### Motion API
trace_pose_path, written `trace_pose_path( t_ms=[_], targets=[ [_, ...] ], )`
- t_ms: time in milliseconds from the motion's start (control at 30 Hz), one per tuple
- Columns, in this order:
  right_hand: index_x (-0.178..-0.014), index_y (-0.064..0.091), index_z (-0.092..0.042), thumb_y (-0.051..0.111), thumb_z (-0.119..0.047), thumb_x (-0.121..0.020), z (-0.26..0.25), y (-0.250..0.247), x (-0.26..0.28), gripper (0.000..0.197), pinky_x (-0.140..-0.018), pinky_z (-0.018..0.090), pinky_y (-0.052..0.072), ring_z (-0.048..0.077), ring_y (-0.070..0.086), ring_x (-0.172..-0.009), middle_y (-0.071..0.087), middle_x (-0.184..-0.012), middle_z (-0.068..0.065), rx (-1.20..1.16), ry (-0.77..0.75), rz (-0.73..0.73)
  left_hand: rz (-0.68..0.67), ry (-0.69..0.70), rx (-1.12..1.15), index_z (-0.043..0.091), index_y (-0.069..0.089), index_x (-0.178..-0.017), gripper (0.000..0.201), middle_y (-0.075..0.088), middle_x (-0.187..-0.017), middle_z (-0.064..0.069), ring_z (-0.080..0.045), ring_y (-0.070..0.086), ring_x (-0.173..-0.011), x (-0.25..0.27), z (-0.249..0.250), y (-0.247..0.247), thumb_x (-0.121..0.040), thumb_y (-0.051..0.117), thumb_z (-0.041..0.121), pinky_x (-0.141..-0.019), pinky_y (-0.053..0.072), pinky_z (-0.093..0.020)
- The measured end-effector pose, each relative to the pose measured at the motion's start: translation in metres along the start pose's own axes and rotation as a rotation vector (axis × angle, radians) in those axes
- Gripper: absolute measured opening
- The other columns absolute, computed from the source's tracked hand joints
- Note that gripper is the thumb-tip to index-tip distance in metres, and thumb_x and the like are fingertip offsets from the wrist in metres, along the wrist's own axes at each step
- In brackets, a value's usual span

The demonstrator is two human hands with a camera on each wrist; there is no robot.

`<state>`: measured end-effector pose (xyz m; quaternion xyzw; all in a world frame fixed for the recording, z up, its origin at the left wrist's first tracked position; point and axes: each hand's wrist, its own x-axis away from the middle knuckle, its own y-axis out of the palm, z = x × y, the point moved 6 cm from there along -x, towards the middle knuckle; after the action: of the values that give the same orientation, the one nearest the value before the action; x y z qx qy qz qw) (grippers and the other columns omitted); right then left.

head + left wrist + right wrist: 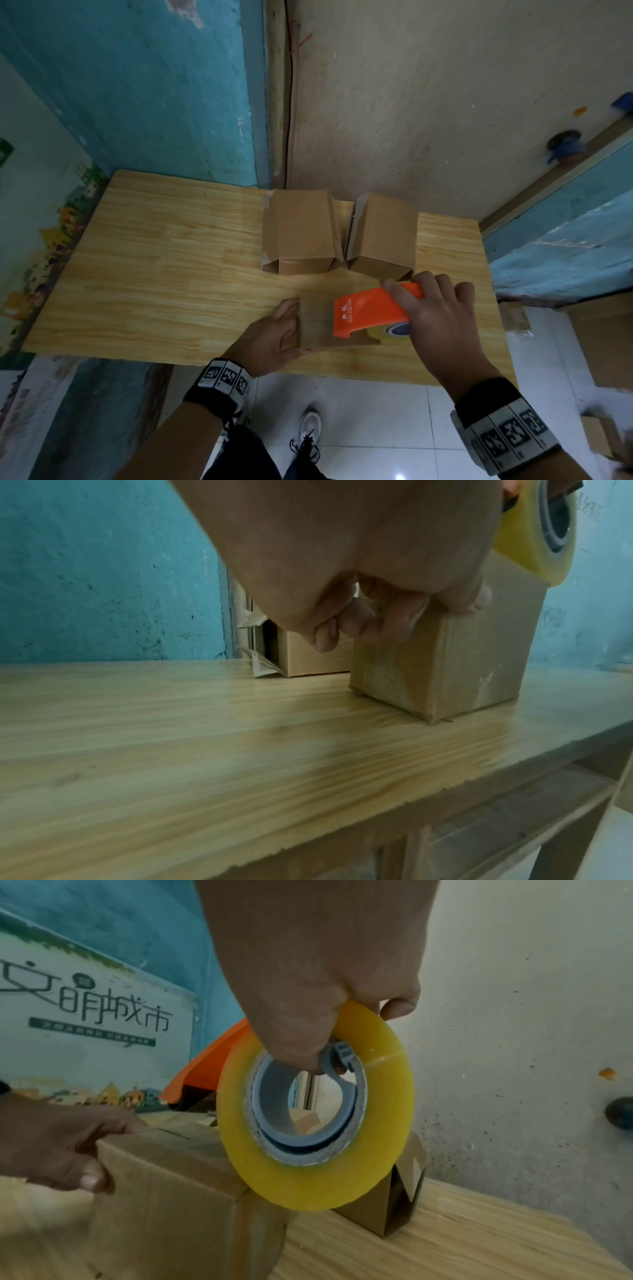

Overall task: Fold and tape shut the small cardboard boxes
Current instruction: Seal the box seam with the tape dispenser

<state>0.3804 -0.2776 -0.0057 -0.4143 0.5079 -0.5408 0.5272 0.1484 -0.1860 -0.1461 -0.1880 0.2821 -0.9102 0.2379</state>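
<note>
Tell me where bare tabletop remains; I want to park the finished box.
The table's left half, left of the left hand, lies bare. Crowded: two folded boxes at the back wall, taped box and tape dispenser under the right hand.

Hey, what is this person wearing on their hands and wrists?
Both hands are bare: no gloves or rings visible. The left wrist and right wrist each carry a black strap with a pale band of square black-and-white code markers. No sleeves reach the forearms.

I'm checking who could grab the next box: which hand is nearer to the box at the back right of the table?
Right. The right hand, gripping the tape dispenser, hovers just in front of that back-right box; the left hand holds the near box, farther away.
</note>
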Motion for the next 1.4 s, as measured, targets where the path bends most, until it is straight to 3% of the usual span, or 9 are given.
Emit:
trace_pose_path(
  t_ms=[133, 233, 467, 633, 800, 1000, 1100, 1233, 1400],
  targets=[
    [-0.138, 0.06, -0.027, 0.095, -0.031, -0.065, 0.016, 0.012, -0.005, 0.081, -0.085, 0.054, 0.044, 0.041, 0.057, -0.105, 0.064, -0.116, 0.013, -0.052, 0.079, -0.028, 0.017, -0.045, -0.077, 0.015, 0.055, -0.071, 0.046, 0.024, -0.156, 0.022, 0.013, 0.054, -0.065, 0.001, -0.021, -0.003, -0.083, 0.071, 0.057, -0.058, 0.04, -0.013],
    [-0.139, 0.059, -0.026, 0.096, -0.029, -0.063, 0.025, 0.026, -0.001, 0.084, -0.084, 0.054, 0.048, 0.038, 0.058, -0.104, 0.062, -0.118, 0.011, -0.12, 0.12, -0.055, 0.025, -0.059, -0.079, 0.009, 0.06, -0.072, 0.047, 0.021, -0.153, 0.028, 0.009, 0.056, -0.065, 0.003, -0.025, -0.007, -0.084, 0.071, 0.053, -0.06, 0.047, -0.024],
    [-0.138, 0.056, -0.022, 0.096, -0.034, -0.064, 0.027, 0.047, 0.013, 0.085, -0.087, 0.055, 0.051, 0.036, 0.061, -0.106, 0.061, -0.118, 0.01, -0.232, 0.223, -0.087, -0.033, -0.076, -0.012, 0.027, 0.048, -0.068, 0.038, 0.024, -0.155, 0.026, -0.004, 0.059, -0.065, 0.002, -0.028, -0.012, -0.085, 0.079, 0.04, -0.059, 0.046, -0.018],
    [-0.133, 0.055, -0.024, 0.094, -0.044, -0.065, 0.026, 0.058, 0.018, 0.081, -0.088, 0.056, 0.051, 0.034, 0.062, -0.106, 0.061, -0.117, 0.008, -0.227, 0.278, -0.121, -0.056, -0.097, -0.015, 0.028, 0.053, -0.073, 0.031, 0.023, -0.155, 0.029, -0.008, 0.065, -0.073, 0.001, -0.033, -0.017, -0.085, 0.08, 0.038, -0.064, 0.052, -0.024],
    [-0.13, 0.053, -0.026, 0.094, -0.038, -0.067, 0.025, 0.062, 0.016, 0.076, -0.089, 0.055, 0.05, 0.032, 0.063, -0.106, 0.062, -0.121, 0.006, -0.253, 0.309, -0.127, -0.046, -0.107, 0.042, 0.024, 0.067, -0.082, 0.022, 0.019, -0.153, 0.04, -0.006, 0.07, -0.086, 0.003, -0.044, -0.015, -0.082, 0.082, 0.04, -0.074, 0.06, -0.035],
    [-0.131, 0.055, -0.024, 0.096, -0.038, -0.062, 0.041, 0.071, 0.019, 0.081, -0.096, 0.056, 0.05, 0.031, 0.064, -0.111, 0.064, -0.124, 0.004, -0.309, 0.37, -0.19, -0.041, -0.104, 0.025, 0.02, 0.067, -0.082, 0.027, 0.02, -0.154, 0.037, -0.009, 0.07, -0.082, 0.004, -0.051, -0.016, -0.081, 0.082, 0.043, -0.071, 0.06, -0.037],
    [-0.128, 0.054, -0.021, 0.097, -0.031, -0.062, 0.047, 0.081, 0.026, 0.079, -0.085, 0.052, 0.057, 0.032, 0.066, -0.101, 0.063, -0.115, 0.006, -0.372, 0.372, -0.185, -0.047, -0.106, 0.026, 0.02, 0.064, -0.078, 0.028, 0.02, -0.154, 0.036, -0.011, 0.068, -0.076, 0.005, -0.052, -0.018, -0.082, 0.082, 0.04, -0.07, 0.059, -0.036],
    [-0.129, 0.053, -0.021, 0.093, -0.022, -0.07, 0.048, 0.087, 0.033, 0.071, -0.066, 0.045, 0.061, 0.03, 0.065, -0.1, 0.061, -0.116, 0.006, -0.353, 0.359, -0.152, -0.078, -0.116, 0.047, 0.019, 0.068, -0.087, 0.028, 0.017, -0.155, 0.038, -0.013, 0.072, -0.091, 0.006, -0.056, -0.019, -0.081, 0.082, 0.043, -0.08, 0.061, -0.038],
    [-0.129, 0.052, -0.02, 0.09, -0.015, -0.073, 0.05, 0.095, 0.035, 0.068, -0.062, 0.044, 0.062, 0.031, 0.068, -0.096, 0.062, -0.116, 0.009, -0.344, 0.341, -0.112, -0.091, -0.137, 0.005, 0.019, 0.065, -0.083, 0.028, 0.018, -0.154, 0.038, -0.01, 0.07, -0.082, 0.005, -0.051, -0.023, -0.081, 0.082, 0.042, -0.073, 0.059, -0.035]
  ],
)
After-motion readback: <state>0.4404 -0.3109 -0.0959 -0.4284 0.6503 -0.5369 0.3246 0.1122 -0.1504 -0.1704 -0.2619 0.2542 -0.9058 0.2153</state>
